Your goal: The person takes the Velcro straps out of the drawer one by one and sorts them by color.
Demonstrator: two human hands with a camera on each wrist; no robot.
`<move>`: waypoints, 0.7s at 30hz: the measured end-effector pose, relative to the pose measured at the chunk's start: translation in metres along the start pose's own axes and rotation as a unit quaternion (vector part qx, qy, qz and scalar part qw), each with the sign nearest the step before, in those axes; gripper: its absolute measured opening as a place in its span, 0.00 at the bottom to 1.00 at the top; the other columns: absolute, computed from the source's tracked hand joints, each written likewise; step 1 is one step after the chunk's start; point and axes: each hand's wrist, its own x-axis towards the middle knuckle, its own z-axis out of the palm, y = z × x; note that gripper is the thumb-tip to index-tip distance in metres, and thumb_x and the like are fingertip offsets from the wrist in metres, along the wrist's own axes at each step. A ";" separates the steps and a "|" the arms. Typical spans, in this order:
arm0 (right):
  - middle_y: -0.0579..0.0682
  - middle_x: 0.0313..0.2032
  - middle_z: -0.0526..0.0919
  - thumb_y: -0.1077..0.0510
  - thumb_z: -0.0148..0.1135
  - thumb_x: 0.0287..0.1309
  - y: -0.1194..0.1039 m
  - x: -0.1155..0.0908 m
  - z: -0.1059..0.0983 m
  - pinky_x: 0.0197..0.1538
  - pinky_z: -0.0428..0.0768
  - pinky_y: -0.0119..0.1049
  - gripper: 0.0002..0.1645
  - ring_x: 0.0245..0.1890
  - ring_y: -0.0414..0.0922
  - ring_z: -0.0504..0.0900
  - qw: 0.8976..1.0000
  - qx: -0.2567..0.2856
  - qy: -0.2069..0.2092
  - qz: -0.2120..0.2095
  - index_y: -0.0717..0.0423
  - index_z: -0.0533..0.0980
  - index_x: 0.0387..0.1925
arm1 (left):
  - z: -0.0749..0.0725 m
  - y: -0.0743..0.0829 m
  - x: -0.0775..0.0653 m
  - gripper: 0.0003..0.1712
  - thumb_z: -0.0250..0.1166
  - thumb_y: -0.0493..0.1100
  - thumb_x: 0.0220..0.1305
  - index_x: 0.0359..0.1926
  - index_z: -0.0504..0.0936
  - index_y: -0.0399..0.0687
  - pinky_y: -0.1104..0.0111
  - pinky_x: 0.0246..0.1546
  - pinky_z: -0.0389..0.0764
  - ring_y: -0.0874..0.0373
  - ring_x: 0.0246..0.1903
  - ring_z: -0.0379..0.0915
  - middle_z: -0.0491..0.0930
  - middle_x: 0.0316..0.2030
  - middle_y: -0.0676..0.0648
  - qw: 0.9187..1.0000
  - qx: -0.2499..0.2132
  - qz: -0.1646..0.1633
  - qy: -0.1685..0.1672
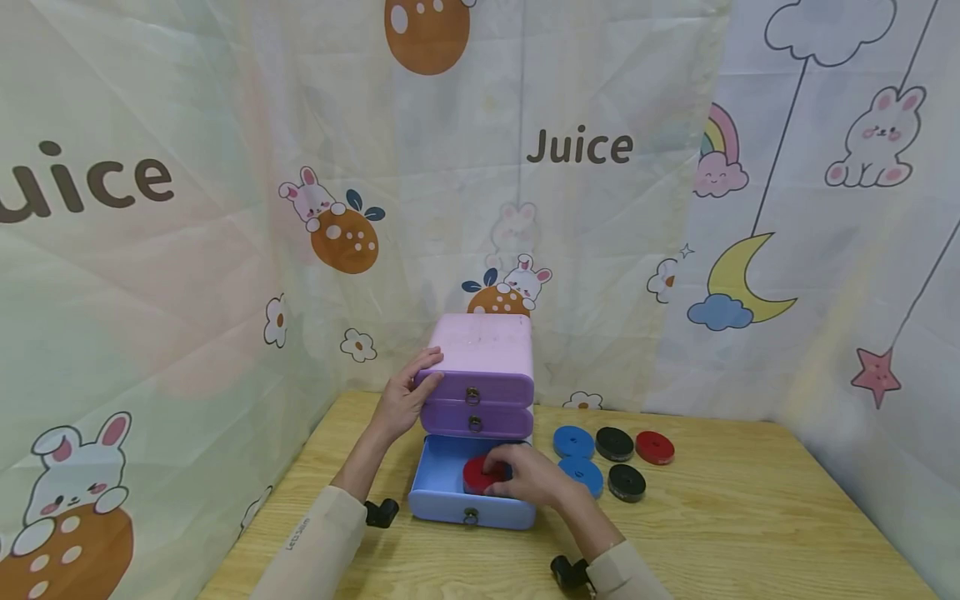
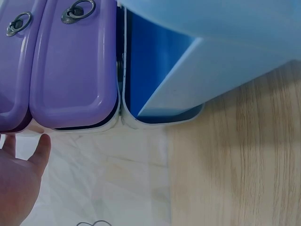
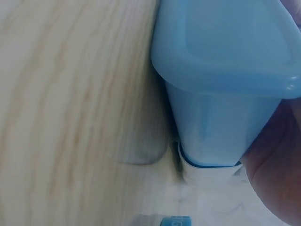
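Observation:
A small drawer cabinet with a pink top (image 1: 483,342) has two purple drawers (image 1: 474,389) pushed in. Below them its blue drawer (image 1: 435,506) stands pulled out. My left hand (image 1: 401,400) rests against the cabinet's upper left side, thumb near the front edge and fingers extended; in the left wrist view that hand (image 2: 21,186) shows beside the purple fronts. Inside the blue drawer, my right hand (image 1: 528,473) grips a red disc (image 1: 477,475) with its fingers; part of the disc is hidden. In the right wrist view only part of the right hand (image 3: 275,165) shows beyond the drawer.
To the cabinet's right lie two blue discs (image 1: 573,442), two black discs (image 1: 615,444) and another red disc (image 1: 655,447) on the wooden table (image 1: 720,533). Printed curtains (image 1: 600,275) hang behind and at the sides.

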 end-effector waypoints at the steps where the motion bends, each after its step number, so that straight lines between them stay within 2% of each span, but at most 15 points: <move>1: 0.40 0.42 0.86 0.50 0.75 0.61 0.000 0.000 -0.001 0.48 0.81 0.34 0.13 0.41 0.37 0.79 1.000 0.003 0.001 0.003 0.48 0.84 0.45 | 0.000 0.000 0.000 0.25 0.63 0.50 0.76 0.70 0.78 0.53 0.44 0.78 0.59 0.48 0.80 0.53 0.67 0.76 0.52 1.000 -0.001 0.000 0.000; 6: 0.39 0.43 0.85 0.49 0.74 0.62 -0.001 -0.002 -0.006 0.47 0.80 0.34 0.13 0.42 0.38 0.79 1.000 0.009 0.004 0.013 0.46 0.84 0.45 | 0.000 0.000 0.000 0.25 0.64 0.51 0.76 0.70 0.78 0.54 0.43 0.77 0.60 0.47 0.80 0.53 0.67 0.76 0.52 1.000 -0.003 -0.005 0.000; 12: 0.39 0.43 0.85 0.48 0.74 0.61 -0.007 -0.006 -0.018 0.47 0.80 0.34 0.14 0.42 0.40 0.80 1.000 -0.003 0.016 0.005 0.45 0.83 0.46 | -0.001 0.001 -0.001 0.26 0.63 0.52 0.76 0.70 0.77 0.56 0.43 0.76 0.60 0.47 0.81 0.53 0.66 0.77 0.53 1.000 -0.003 -0.012 -0.002; 21: 0.36 0.42 0.85 0.45 0.74 0.60 -0.024 -0.018 -0.042 0.45 0.80 0.34 0.15 0.42 0.41 0.81 1.000 -0.002 0.023 0.013 0.43 0.84 0.46 | 0.000 0.000 -0.001 0.25 0.63 0.51 0.76 0.70 0.77 0.54 0.44 0.77 0.59 0.47 0.81 0.52 0.66 0.77 0.52 1.000 -0.005 -0.005 -0.002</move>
